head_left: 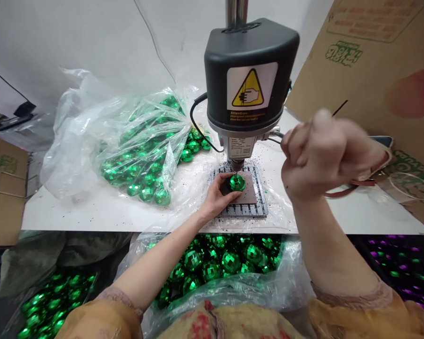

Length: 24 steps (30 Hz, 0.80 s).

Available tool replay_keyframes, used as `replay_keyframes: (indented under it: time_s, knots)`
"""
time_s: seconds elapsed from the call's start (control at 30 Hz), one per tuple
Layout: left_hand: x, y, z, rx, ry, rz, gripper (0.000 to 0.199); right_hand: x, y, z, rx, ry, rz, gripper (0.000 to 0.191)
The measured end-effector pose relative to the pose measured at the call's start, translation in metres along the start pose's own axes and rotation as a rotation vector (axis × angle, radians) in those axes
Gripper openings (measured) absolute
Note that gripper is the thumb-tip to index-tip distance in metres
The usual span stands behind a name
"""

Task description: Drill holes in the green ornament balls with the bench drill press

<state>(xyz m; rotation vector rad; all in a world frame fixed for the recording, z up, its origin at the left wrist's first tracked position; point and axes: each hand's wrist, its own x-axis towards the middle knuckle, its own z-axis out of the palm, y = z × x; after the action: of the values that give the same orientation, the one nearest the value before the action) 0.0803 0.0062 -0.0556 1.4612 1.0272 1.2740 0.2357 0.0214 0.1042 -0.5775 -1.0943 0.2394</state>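
Green ball (238,183) sat on the board (249,194) beneath the drill (250,47), clamped in the left hand's (216,198) grip, apparently for steadiness; the right hand (327,155) was curled closed beside the drill, contents indeterminable.

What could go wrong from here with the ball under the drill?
The left hand holds the green ball right under the drill, so a slip could bring its fingers against the bit. The ball is round and seems steadied only by that hand, so it might twist or roll. Loose clear plastic lies close to the metal base and could get in the way if it shifted.
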Motion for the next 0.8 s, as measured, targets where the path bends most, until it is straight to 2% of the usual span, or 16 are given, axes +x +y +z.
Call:
replay_keyframes:
  time_s: [0.03, 0.1, 0.17, 0.2, 0.27, 0.37, 0.4, 0.47, 0.53, 0.6, 0.67, 0.73, 0.8]
  knots:
    - [0.0, 0.002, 0.001, 0.022, 0.03, 0.002, 0.054, 0.009, -0.004, 0.006, 0.041, 0.038, -0.038, 0.051]
    - [-0.004, 0.01, 0.001, 0.097, 0.117, 0.021, 0.05, 0.027, -0.008, 0.017, 0.142, 0.037, -0.102, 0.045]
    - [-0.018, 0.023, -0.001, 0.213, 0.191, 0.046, 0.046, 0.038, -0.006, 0.024, 0.199, -0.017, -0.115, 0.044]
    - [-0.028, 0.031, -0.003, 0.28, 0.182, 0.054, 0.045, 0.042, -0.003, 0.025, 0.205, -0.04, -0.117, 0.044]
    - [-0.057, 0.048, -0.011, 0.43, 0.032, 0.06, 0.043, 0.044, 0.001, 0.024, 0.192, -0.057, -0.129, 0.046]
    - [-0.112, 0.062, -0.026, 0.733, -0.353, 0.037, 0.037, 0.043, 0.004, 0.021, 0.175, -0.063, -0.122, 0.053]
    - [-0.13, 0.062, -0.032, 0.856, -0.438, 0.018, 0.036, 0.043, 0.004, 0.021, 0.189, -0.062, -0.12, 0.055]
    - [-0.159, 0.056, -0.04, 1.112, -0.503, -0.034, 0.039, 0.042, 0.002, 0.019, 0.228, -0.065, -0.12, 0.051]
    - [-0.175, 0.048, -0.046, 1.344, -0.495, -0.101, 0.044, 0.04, 0.0, 0.019, 0.245, -0.071, -0.104, 0.044]
    - [-0.177, 0.048, -0.048, 1.483, -0.504, -0.165, 0.042, 0.039, -0.002, 0.018, 0.221, -0.075, -0.071, 0.042]
    - [-0.164, 0.057, -0.049, 1.491, -0.541, -0.175, 0.03, 0.038, -0.003, 0.017, 0.205, -0.071, -0.066, 0.042]
    - [-0.135, 0.071, -0.051, 1.428, -0.535, -0.113, 0.018, 0.038, -0.001, 0.016, 0.211, -0.052, -0.08, 0.041]
    - [-0.092, 0.082, -0.058, 1.377, -0.427, -0.025, 0.018, 0.038, 0.001, 0.016, 0.217, -0.032, -0.08, 0.041]
